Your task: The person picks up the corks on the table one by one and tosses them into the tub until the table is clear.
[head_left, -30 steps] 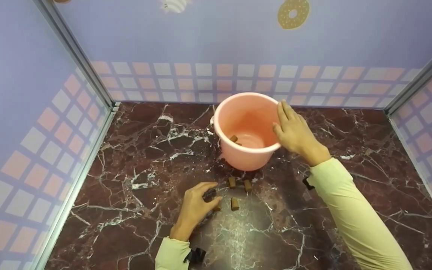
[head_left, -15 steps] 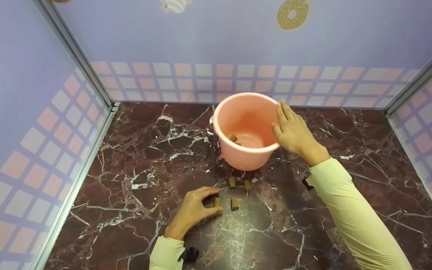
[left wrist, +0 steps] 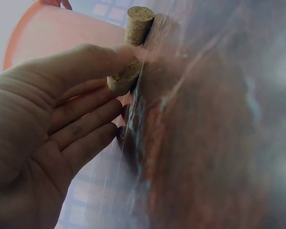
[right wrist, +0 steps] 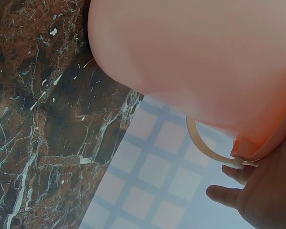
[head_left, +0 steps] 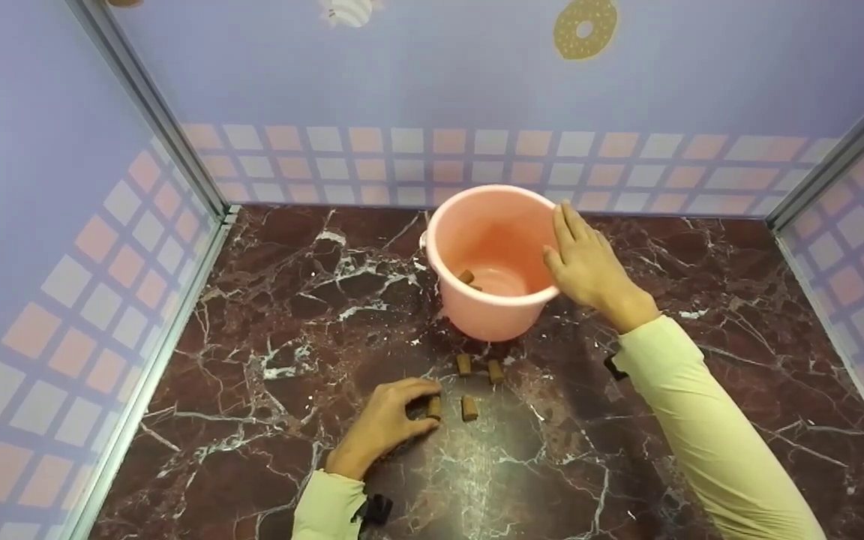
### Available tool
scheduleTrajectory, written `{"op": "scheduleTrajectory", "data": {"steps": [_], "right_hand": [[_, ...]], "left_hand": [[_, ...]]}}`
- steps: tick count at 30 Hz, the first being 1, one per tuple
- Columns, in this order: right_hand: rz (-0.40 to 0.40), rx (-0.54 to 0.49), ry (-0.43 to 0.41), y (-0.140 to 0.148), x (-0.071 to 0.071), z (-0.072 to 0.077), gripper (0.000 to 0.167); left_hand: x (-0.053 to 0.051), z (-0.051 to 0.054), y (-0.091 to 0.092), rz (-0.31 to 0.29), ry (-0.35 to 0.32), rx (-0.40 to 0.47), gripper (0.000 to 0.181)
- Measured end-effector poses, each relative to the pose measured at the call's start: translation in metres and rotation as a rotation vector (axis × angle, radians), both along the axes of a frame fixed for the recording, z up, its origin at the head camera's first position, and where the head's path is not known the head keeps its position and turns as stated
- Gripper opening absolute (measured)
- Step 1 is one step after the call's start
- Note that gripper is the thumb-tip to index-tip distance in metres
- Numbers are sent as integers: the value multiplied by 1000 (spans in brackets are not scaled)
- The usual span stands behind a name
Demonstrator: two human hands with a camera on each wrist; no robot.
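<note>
The left hand is cupping one cork within curled fingers, three other corks lying beyond them; the right hand is resting straight fingers on the bucket.

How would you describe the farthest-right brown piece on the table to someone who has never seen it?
Find the pink bucket on the dark marbled table. Just in front of it, on the person's side, are four small brown pieces. You want the farthest-right piece: of the pair nearer the bucket, and farthest of the four from the left hand.
</note>
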State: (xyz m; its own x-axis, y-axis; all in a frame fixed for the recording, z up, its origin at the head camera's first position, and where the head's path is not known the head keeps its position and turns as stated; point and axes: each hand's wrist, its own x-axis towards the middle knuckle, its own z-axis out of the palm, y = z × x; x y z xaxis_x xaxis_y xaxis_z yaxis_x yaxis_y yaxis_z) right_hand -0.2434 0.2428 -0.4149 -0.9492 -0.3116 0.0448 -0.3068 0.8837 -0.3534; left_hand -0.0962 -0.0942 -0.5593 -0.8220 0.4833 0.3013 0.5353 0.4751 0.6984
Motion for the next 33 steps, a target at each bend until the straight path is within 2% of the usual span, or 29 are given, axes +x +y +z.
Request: {"op": "scheduleTrajectory", "data": {"steps": [9,25,33], "right_hand": [[10,-1,10,0,1,1,70],[4,-5,5,-1,0,-1,72],[7,2,4,0,0,0,71]], "left_hand": [[0,1,2,-2,25,-8,42],[0,-1,6,47,29,-20,38],[0,0,7,75,60,1,37]]}}
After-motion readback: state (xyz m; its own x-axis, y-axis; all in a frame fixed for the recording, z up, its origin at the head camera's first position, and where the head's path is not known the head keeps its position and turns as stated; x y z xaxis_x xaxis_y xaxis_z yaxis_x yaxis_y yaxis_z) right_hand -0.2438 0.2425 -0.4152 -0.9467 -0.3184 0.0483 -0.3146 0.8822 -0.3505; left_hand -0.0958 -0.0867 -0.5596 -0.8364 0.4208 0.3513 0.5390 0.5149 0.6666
